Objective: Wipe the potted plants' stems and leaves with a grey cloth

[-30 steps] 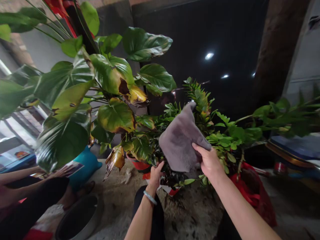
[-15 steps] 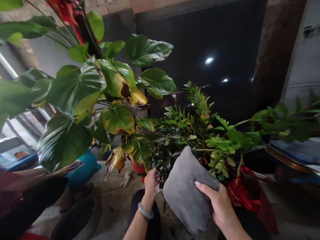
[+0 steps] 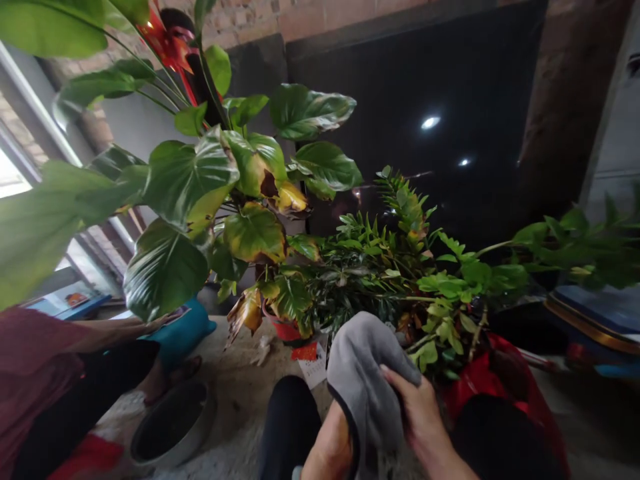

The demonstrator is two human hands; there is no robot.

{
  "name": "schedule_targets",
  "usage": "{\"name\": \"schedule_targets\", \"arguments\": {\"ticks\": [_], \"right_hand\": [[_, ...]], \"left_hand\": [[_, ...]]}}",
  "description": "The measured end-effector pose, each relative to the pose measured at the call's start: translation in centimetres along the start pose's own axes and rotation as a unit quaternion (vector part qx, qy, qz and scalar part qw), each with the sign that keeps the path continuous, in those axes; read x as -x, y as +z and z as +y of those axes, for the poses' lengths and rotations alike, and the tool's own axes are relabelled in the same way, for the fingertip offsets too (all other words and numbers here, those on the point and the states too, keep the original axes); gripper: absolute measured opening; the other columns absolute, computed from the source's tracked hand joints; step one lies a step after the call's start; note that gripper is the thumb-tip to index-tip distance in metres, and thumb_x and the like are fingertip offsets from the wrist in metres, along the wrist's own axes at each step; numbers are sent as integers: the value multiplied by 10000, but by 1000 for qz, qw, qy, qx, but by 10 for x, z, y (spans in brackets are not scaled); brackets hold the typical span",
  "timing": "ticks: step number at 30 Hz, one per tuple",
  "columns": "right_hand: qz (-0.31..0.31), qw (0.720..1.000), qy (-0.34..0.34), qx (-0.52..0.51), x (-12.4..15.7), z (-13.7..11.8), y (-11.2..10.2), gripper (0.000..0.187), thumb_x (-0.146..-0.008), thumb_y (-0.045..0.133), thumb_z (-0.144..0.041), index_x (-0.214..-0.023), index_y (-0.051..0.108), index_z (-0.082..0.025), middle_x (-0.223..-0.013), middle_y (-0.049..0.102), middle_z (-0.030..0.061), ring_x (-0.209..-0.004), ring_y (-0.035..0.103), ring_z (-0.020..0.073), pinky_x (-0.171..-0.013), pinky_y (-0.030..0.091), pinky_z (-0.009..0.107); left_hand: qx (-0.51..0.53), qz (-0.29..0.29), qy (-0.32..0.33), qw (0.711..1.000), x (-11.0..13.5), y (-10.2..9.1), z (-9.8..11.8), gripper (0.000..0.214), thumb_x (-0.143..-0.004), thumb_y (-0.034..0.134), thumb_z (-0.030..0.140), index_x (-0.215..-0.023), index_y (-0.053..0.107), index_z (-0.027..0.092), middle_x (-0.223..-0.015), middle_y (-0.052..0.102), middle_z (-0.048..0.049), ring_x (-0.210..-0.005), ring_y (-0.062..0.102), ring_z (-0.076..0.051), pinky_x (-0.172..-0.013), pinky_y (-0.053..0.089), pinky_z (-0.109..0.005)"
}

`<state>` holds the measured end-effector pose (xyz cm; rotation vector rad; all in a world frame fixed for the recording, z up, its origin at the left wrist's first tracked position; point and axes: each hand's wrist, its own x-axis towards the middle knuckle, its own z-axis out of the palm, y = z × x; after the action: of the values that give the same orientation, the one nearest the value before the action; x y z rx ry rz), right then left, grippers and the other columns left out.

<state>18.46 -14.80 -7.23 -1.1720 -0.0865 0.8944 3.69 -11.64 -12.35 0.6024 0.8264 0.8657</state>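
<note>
A soft grey cloth cover (image 3: 367, 373) with a dark trimmed edge hangs over my knees, in front of the potted plants. My right hand (image 3: 413, 403) grips its right side, thumb lying on top of the fabric. My left hand (image 3: 334, 433) reaches up into or under the cloth from below; only the wrist shows and the fingers are hidden. Just behind the cloth grow dense green leaves (image 3: 360, 267). A white card (image 3: 314, 372) with a red part lies left of the cloth, near a red pot (image 3: 286, 328).
A large-leaved plant (image 3: 200, 173) with some yellowed leaves rises on the left. A person (image 3: 55, 373) sits at the far left beside a turquoise object (image 3: 187, 330). A grey basin (image 3: 173, 423) stands on the floor. A red bag (image 3: 520, 393) is at the right, before a dark panel (image 3: 400, 87).
My left hand has moved from beside the plants to the cloth, its fingers now covered by it. The cloth has been turned and bunched. The view has shifted slightly left.
</note>
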Motion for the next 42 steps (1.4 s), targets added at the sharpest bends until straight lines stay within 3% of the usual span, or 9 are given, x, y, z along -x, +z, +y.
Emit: {"name": "schedule_targets", "arguments": {"ticks": [4,9,15,19,24,30,32,36,42], "right_hand": [[17,999,-20,-43,-8,-17,-1,346,-366,839,-294,-671,713,-188,-662,750,40,-749,708,312,-700,558,419],[7,998,-54,-6,-10,-38,3,333,-320,847,-252,-619,714,-186,-637,743,37,-659,678,268,-684,543,389],[-80,996,17,-45,7,-27,18,384,-373,858,-358,-686,726,-178,-666,752,58,-624,689,277,-621,552,389],[-77,996,29,24,9,-13,13,374,-358,859,-392,-630,718,-178,-604,727,60,-598,676,286,-583,543,380],[-70,986,-36,144,5,-8,0,333,-318,851,-381,-561,721,-194,-553,703,60,-608,657,291,-585,527,363],[-240,938,-140,206,-23,-31,-3,264,-447,798,-359,-672,759,-225,-749,758,62,-746,675,286,-692,526,362],[-207,938,-190,202,-51,-43,1,295,-511,759,-393,-756,762,-229,-841,757,68,-814,669,283,-728,512,370],[11,959,-208,190,-111,-45,11,422,-460,770,-362,-861,730,-241,-708,680,9,-705,625,232,-736,483,374],[-53,988,-93,112,-139,-25,18,407,-447,751,-381,-814,667,-228,-494,587,-50,-479,562,184,-420,385,269]], "left_hand": [[28,95,-14,995,-7,19,7,464,-690,662,569,-1019,732,249,-976,752,-100,-1090,642,-323,-882,543,-401],[54,182,-72,979,-9,23,29,219,-771,608,367,-867,691,188,-1031,737,-114,-1028,664,-272,-827,520,-366],[103,31,-102,989,9,64,24,426,-526,843,386,-862,720,154,-1011,753,-141,-1064,657,-338,-898,523,-410],[95,29,-93,991,10,84,20,408,-413,893,314,-730,709,133,-856,767,-142,-999,686,-370,-901,549,-424],[79,38,-101,991,9,85,17,316,-528,854,292,-736,702,110,-783,759,-145,-946,710,-361,-862,575,-421],[66,104,-79,989,-2,74,28,312,-595,817,257,-836,697,99,-734,750,-126,-805,736,-322,-762,593,-393],[46,102,-65,992,-6,65,34,361,-549,831,203,-866,691,104,-731,749,-113,-745,733,-303,-724,591,-381],[-21,66,-72,995,-1,44,35,484,-480,864,191,-925,689,119,-758,755,-109,-738,727,-315,-701,585,-398],[-131,-54,-28,989,-1,64,65,528,-438,893,248,-924,734,115,-833,771,-111,-879,714,-351,-810,569,-435]]}}
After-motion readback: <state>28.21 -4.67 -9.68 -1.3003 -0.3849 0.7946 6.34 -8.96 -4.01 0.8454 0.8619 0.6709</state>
